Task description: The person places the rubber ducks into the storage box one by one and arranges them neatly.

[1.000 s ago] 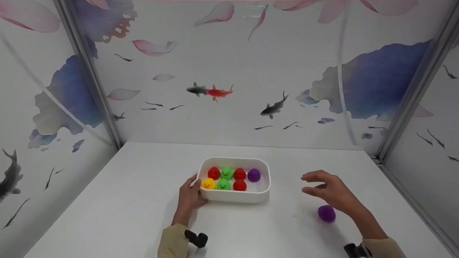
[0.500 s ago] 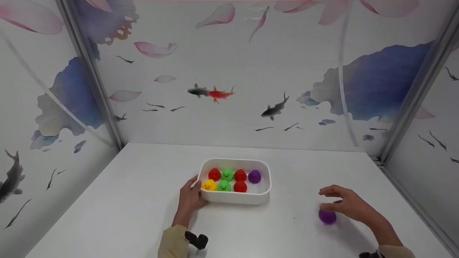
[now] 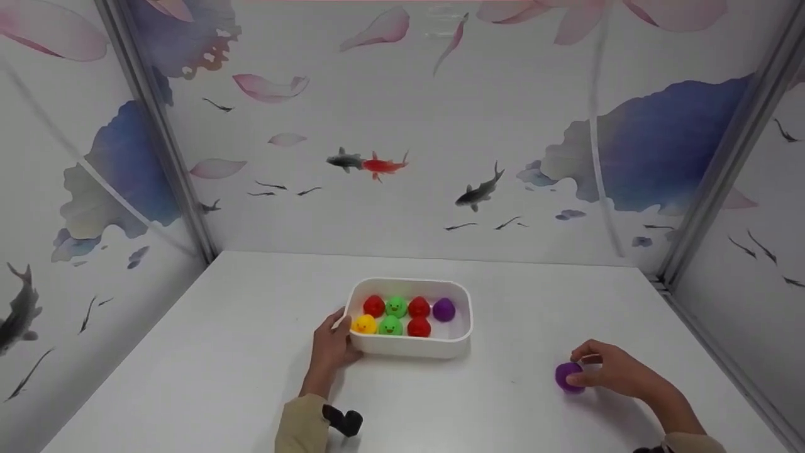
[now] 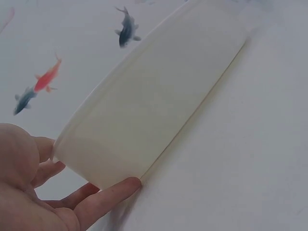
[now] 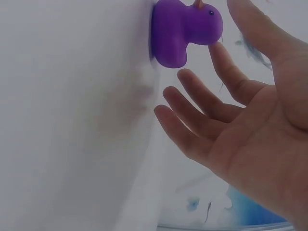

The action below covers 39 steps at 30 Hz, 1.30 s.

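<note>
A white plastic box (image 3: 409, 346) stands on the table with several small toy ducks inside. My left hand (image 3: 330, 345) holds its left end; in the left wrist view, fingers lie at the box's rim and lower edge. Right of the box, a purple toy duck (image 3: 569, 377) sits apart on the table. My right hand (image 3: 619, 371) is at this duck, thumb and index finger around its head. In the right wrist view, the index fingertip touches or nearly touches the head (image 5: 204, 25), while a small gap shows beside the thumb. The other fingers are spread and loosely bent.
In the box are red ducks (image 3: 419, 327), green ducks (image 3: 390, 326), a yellow duck (image 3: 365, 324) and a purple duck (image 3: 444, 309). White panels printed with fish and petals enclose the white table (image 3: 251, 352) at the back and sides.
My right hand has moved right and down to the loose purple duck, and its thumb and index finger have come around the head. The left hand and box have stayed put.
</note>
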{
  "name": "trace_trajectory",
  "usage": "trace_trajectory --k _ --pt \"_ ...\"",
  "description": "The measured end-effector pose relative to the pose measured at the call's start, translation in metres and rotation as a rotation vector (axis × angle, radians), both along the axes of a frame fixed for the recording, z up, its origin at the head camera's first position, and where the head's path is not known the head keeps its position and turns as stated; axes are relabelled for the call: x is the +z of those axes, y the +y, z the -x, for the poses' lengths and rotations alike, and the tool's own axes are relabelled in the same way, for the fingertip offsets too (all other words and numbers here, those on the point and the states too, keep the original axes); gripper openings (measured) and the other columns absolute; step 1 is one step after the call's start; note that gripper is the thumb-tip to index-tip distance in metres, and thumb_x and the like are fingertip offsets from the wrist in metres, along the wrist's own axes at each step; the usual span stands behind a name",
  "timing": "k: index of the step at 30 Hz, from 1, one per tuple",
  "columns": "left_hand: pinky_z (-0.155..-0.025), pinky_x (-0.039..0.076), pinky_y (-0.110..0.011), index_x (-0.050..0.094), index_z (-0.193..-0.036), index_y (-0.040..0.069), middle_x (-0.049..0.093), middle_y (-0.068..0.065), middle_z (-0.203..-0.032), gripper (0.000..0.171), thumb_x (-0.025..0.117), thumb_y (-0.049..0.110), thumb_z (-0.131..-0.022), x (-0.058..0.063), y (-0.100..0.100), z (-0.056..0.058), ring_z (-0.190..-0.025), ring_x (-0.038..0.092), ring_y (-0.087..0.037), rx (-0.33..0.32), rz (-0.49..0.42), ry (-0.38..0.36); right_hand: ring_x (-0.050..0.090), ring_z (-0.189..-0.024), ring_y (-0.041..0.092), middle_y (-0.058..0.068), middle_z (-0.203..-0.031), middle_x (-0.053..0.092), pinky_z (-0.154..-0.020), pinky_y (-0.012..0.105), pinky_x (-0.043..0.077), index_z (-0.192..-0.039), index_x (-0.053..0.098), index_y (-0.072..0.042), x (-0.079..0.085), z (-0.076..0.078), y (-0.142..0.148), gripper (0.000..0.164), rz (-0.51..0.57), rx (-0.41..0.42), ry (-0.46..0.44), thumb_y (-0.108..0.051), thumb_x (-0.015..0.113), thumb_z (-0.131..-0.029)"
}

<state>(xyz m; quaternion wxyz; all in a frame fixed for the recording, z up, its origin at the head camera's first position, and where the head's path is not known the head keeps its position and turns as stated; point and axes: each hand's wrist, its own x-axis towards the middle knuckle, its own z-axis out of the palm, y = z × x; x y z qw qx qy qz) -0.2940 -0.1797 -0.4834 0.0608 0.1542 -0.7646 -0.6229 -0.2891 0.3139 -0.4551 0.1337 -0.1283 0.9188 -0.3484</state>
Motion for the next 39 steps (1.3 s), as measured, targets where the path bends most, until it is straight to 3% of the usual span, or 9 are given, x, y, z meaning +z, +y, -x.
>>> trace_trajectory --k 13,18,24,32,39 --pt "-0.088 0.061 -0.048 0.040 -0.153 0.009 0.049 -0.025 -0.150 0.051 0.045 0.030 -0.107 -0.001 0.000 -0.002 -0.130 0.056 -0.039 0.004 -0.039 -0.016 0.052 -0.124 0.049 0.019 -0.125 0.063 -0.101 0.065 0.047 -0.106 0.062 -0.007 0.003 -0.001 -0.011 0.044 -0.067 -0.039 -0.004 -0.040 0.080 -0.083" --pt "-0.088 0.061 -0.050 0.041 -0.152 0.008 0.050 -0.026 -0.148 0.049 0.046 0.028 -0.107 0.001 0.000 -0.001 -0.128 0.057 -0.039 0.018 -0.033 0.005 0.059 -0.118 0.045 0.021 -0.124 0.064 -0.097 0.058 0.053 -0.109 0.062 -0.005 0.007 -0.001 -0.013 0.043 -0.001 -0.003 0.030 -0.036 0.079 -0.085" --pt "-0.089 0.060 -0.051 0.040 -0.153 0.008 0.049 -0.026 -0.149 0.050 0.045 0.028 -0.107 0.001 -0.001 -0.001 -0.131 0.056 -0.039 0.008 -0.034 -0.009 0.067 -0.102 0.025 0.021 -0.126 0.063 -0.083 0.040 0.059 -0.112 0.062 -0.007 0.015 -0.003 -0.023 0.045 0.084 0.007 0.021 -0.036 0.080 -0.083" --pt "-0.088 0.060 -0.051 0.040 -0.153 0.009 0.048 -0.025 -0.151 0.050 0.046 0.029 -0.107 0.000 0.000 0.000 -0.130 0.056 -0.038 0.008 -0.065 -0.023 0.067 -0.102 0.021 0.018 -0.124 0.064 -0.084 0.038 0.061 -0.114 0.060 -0.007 0.019 -0.005 -0.045 0.046 0.098 -0.013 0.019 -0.037 0.080 -0.084" --pt "-0.088 0.060 -0.051 0.041 -0.153 0.010 0.047 -0.025 -0.152 0.049 0.044 0.028 -0.107 0.001 0.000 0.001 -0.130 0.055 -0.038 0.023 -0.047 -0.033 0.066 -0.105 0.025 0.017 -0.121 0.064 -0.083 0.038 0.060 -0.116 0.056 -0.004 0.016 -0.004 -0.069 0.045 0.128 -0.001 0.080 -0.036 0.073 -0.090"
